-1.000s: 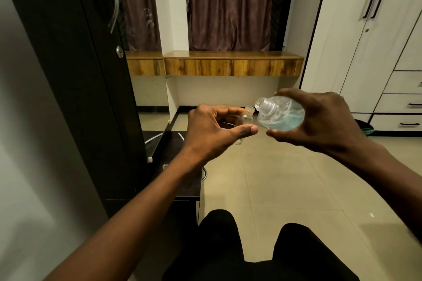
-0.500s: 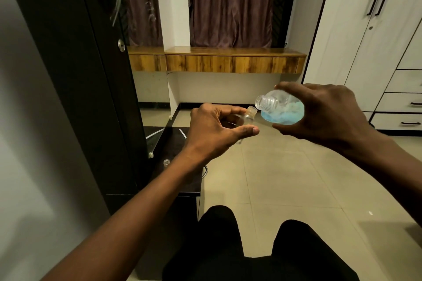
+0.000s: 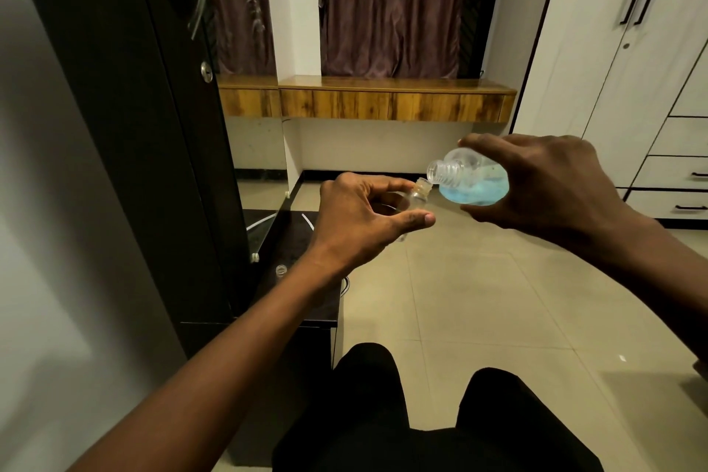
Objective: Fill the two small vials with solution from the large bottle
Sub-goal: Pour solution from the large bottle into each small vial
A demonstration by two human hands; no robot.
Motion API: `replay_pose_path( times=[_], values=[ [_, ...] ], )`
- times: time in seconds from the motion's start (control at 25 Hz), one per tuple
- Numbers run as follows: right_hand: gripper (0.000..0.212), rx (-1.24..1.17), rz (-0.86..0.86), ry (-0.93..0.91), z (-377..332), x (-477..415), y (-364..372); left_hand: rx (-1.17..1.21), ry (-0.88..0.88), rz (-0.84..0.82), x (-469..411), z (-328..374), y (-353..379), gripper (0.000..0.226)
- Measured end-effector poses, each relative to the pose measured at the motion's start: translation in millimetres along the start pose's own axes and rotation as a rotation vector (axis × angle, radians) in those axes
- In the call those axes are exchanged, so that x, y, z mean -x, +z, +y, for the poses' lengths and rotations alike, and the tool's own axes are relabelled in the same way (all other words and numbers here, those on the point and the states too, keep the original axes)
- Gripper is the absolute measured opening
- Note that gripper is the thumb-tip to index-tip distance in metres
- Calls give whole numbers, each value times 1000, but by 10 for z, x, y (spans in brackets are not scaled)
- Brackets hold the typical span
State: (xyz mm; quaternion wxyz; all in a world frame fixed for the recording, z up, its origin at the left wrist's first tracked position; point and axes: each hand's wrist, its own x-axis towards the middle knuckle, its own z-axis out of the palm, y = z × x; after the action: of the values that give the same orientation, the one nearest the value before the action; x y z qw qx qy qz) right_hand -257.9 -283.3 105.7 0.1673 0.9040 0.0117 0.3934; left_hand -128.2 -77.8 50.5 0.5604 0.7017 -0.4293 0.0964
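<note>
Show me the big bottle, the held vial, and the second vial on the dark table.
big bottle point(image 3: 475, 193): head view, on its liquid-filled body.
held vial point(image 3: 417, 199): head view, on its body under the neck.
second vial point(image 3: 281, 269): head view, on its open top.

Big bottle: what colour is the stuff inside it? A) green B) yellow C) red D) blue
D: the big bottle, tipped sideways in the right hand, has light blue liquid pooled along its lower side. Its open mouth is right by the small vial that the left hand holds.
</note>
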Motion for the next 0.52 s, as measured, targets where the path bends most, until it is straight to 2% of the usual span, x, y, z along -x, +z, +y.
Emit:
replay_pose_path(
  times=[0.52],
  values=[
    [84,28,-15,-46,-12,-49,7,-28,-7,3,30,2,-33,52]
  ],
)
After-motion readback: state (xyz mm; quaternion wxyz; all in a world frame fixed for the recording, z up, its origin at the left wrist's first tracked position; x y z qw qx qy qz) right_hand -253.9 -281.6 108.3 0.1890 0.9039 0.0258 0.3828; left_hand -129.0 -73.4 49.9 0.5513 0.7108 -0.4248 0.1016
